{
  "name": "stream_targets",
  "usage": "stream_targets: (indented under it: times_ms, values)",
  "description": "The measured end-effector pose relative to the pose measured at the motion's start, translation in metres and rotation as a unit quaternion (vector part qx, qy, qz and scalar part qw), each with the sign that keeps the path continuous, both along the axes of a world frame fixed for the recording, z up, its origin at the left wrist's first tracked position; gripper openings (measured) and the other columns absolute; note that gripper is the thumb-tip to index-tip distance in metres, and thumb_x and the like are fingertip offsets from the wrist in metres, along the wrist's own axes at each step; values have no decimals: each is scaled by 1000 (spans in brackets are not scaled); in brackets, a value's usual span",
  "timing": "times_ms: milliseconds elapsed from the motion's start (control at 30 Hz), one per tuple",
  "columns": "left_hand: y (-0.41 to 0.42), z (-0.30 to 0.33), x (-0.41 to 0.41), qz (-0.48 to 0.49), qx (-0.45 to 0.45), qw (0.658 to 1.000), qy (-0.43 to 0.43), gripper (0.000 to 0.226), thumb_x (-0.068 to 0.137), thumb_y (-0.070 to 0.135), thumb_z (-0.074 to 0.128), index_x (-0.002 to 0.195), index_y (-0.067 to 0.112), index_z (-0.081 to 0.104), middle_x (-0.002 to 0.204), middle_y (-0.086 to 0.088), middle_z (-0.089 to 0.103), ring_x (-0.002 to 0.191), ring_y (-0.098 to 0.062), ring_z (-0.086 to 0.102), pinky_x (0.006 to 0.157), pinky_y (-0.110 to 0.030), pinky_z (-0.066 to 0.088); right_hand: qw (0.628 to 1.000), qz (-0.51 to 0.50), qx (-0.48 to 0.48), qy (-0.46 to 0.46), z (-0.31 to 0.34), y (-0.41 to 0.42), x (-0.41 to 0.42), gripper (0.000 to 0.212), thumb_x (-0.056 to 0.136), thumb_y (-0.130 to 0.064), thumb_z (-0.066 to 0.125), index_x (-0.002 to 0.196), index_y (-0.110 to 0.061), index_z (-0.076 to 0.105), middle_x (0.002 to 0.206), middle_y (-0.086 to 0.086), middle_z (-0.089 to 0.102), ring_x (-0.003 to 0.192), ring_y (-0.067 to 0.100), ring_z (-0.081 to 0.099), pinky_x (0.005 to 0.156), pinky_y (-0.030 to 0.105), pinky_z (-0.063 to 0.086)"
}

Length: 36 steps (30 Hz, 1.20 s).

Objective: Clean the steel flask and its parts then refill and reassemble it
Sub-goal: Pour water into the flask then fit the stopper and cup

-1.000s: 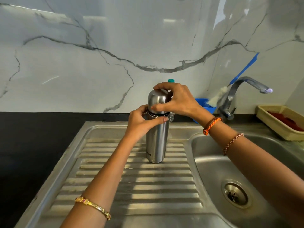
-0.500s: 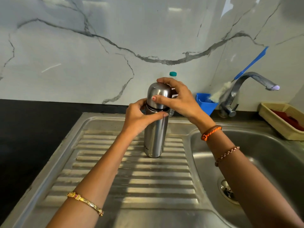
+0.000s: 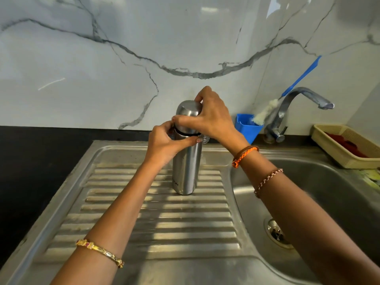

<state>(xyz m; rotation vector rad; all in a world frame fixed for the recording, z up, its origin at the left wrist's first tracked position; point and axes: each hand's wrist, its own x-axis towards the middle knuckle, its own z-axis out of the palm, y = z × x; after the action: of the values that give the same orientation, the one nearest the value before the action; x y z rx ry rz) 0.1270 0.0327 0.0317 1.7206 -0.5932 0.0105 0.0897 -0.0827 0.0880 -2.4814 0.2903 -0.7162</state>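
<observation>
Tall brushed-steel flask (image 3: pixel 186 165) upright on ribbed steel drainboard (image 3: pixel 160 223). Left hand (image 3: pixel 164 146) wrapped round neck, right hand (image 3: pixel 209 118) gripping domed steel cap (image 3: pixel 188 112). Risk: narrow base skidding or tipping on ridges under twist torque; wet cap slipping.

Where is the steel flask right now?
The flask stands upright on the ribbed drainboard, left of the sink basin, held near its top by both hands.
</observation>
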Motion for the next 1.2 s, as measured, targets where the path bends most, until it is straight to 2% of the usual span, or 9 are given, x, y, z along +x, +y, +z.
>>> stream_targets:
  times_ms: [67, 167, 267, 400, 533, 700, 800, 1000, 1200]
  values:
    - [-1, -2, -2, -6, -4, 1000, 5, 33, 60, 23, 86, 84, 22, 62, 76, 14, 63, 69, 6, 60, 59, -4, 43, 999, 21, 13, 33, 3, -3, 0, 63, 62, -52, 78, 102, -17, 43, 105, 3, 50, 92, 16, 50, 69, 24, 41]
    - [-4, -2, -2, -12, -5, 1000, 5, 41, 61, 23, 85, 96, 16, 66, 82, 12, 66, 77, 1, 61, 61, -4, 44, 958, 171, 191, 132, 22, -16, -8, 66, 74, -26, 77, 130, -16, 44, 127, 2, 48, 114, 11, 46, 89, 18, 42]
    - [-3, 1, -1, -16, 0, 1000, -4, 44, 60, 26, 85, 99, 16, 66, 85, 12, 67, 79, 1, 61, 62, -5, 44, 931, 253, 220, 146, 35, -25, -12, 52, 74, -2, 70, 122, -13, 56, 115, 2, 59, 106, 7, 54, 88, 12, 44]
    - [-6, 5, -2, -4, -5, 1000, -27, 45, 60, 24, 86, 98, 11, 66, 81, 14, 65, 69, 8, 60, 59, -3, 42, 974, 126, 157, 99, 42, -16, -5, 33, 67, -28, 82, 95, -18, 68, 82, -7, 65, 82, 7, 60, 71, 17, 49]
    - [-4, 0, -2, 17, 2, 999, -36, 43, 61, 25, 85, 96, 9, 65, 78, 13, 63, 71, 3, 58, 58, -2, 40, 998, -8, 26, 57, 24, 4, 7, 51, 67, -60, 70, 88, -16, 55, 76, -8, 55, 78, 13, 55, 69, 30, 45]
    - [-2, 0, -3, 5, 12, 999, -34, 45, 61, 27, 85, 98, 11, 67, 80, 12, 64, 73, 3, 59, 58, -2, 40, 934, 217, 236, 158, 28, -20, -12, 69, 69, -27, 75, 130, -12, 46, 117, -1, 54, 111, 10, 51, 92, 17, 43]
    - [-3, 2, -3, 2, 11, 999, -32, 45, 60, 27, 85, 98, 12, 67, 80, 12, 65, 74, 2, 58, 58, -2, 41, 935, 233, 238, 123, 29, -27, -19, 62, 72, -4, 72, 130, -7, 49, 115, 2, 57, 109, 12, 53, 92, 18, 43]
    - [0, 2, -4, 9, 3, 1000, -16, 39, 61, 24, 85, 92, 16, 63, 79, 13, 63, 75, 3, 59, 60, -3, 43, 987, 62, 149, 9, 9, -3, -8, 55, 63, -34, 83, 106, -19, 52, 89, -5, 57, 79, 8, 55, 67, 20, 49]
    - [-2, 2, -5, 13, 0, 1000, -23, 43, 59, 25, 86, 96, 15, 66, 81, 16, 64, 72, 5, 58, 59, -2, 41, 925, 227, 281, 121, 28, -23, -14, 73, 63, -11, 70, 132, -11, 47, 121, 3, 54, 116, 13, 50, 97, 20, 39]
